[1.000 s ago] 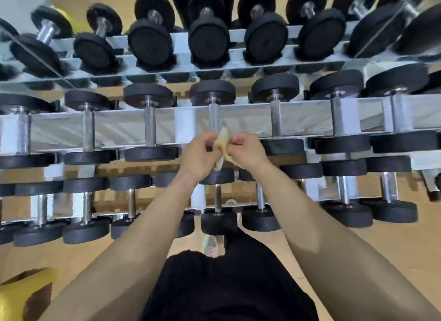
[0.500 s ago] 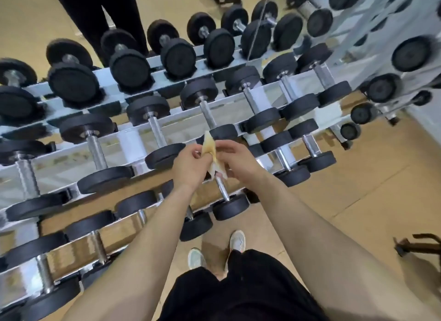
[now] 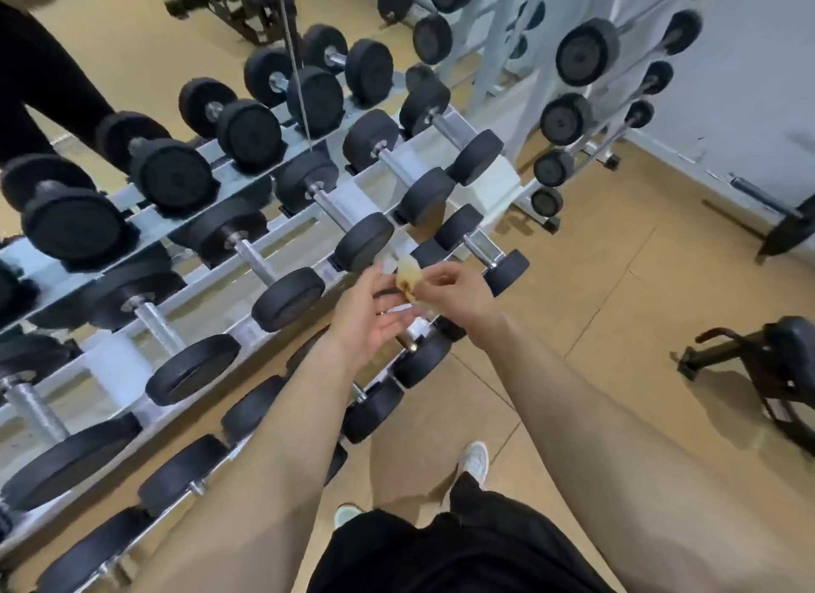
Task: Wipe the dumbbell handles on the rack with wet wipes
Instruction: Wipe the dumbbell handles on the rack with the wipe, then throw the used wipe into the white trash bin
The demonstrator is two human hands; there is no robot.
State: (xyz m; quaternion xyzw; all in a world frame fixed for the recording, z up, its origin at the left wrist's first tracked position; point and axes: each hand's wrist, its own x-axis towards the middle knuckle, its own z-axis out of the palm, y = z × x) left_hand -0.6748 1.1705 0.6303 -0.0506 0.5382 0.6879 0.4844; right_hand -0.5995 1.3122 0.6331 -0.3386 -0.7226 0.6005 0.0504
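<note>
Gym, tan floor; rack runs lower left to upper centre. Mid-frame: right hand pinches stained wipe, clear of the dumbbell handles. Left hand slack, palm up. Stain suggests some wiped; remainder unclear.

Right grip pinches wipe; left grip relaxed.

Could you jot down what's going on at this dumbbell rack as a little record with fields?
place: gym, at a tiered dumbbell rack
right hand: pinches the wet wipe
left hand: palm up, relaxed, beside the wet wipe
wet wipe: crumpled, yellow-brown stains
dumbbells: black heads, metal handles, lying across the tiers
wiping now: no, wet wipe rests on no handle
</note>
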